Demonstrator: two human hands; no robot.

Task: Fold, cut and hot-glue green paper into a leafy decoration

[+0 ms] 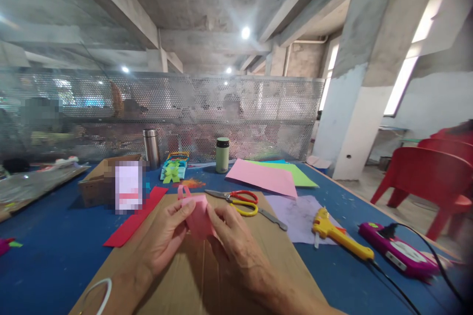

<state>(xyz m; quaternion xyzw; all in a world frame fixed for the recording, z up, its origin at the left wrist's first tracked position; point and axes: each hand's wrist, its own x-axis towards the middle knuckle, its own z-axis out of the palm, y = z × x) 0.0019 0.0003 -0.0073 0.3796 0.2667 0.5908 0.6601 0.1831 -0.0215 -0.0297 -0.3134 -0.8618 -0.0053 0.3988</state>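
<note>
1. Head view, centre: the pink paper (199, 219), a folded form with a small loop at its upper left, is held up over the cardboard (288, 275), between my two hands.
2. My left hand (166, 231): thumb and fingers nearly closed, pinching the paper's left side near the loop. Probable fault: a crushed wall or bent loop, caused by too hard a thumb.
3. My right hand (236, 238): curled, fingertips drawn in on the right side, gripping the edge; its underside is hidden. Probable fault: a skewed fold or tear, should the two hands pull unevenly.
4. Scissors (225, 196), just beyond the hands, blades pointing left; a forward reach could meet the tip.
5. Glue gun (343, 240), at right, partly on the lilac sheet (286, 216); if hot, it might burn me or mark the sheet, and a snagged cord (393, 283) could drag it.
</note>
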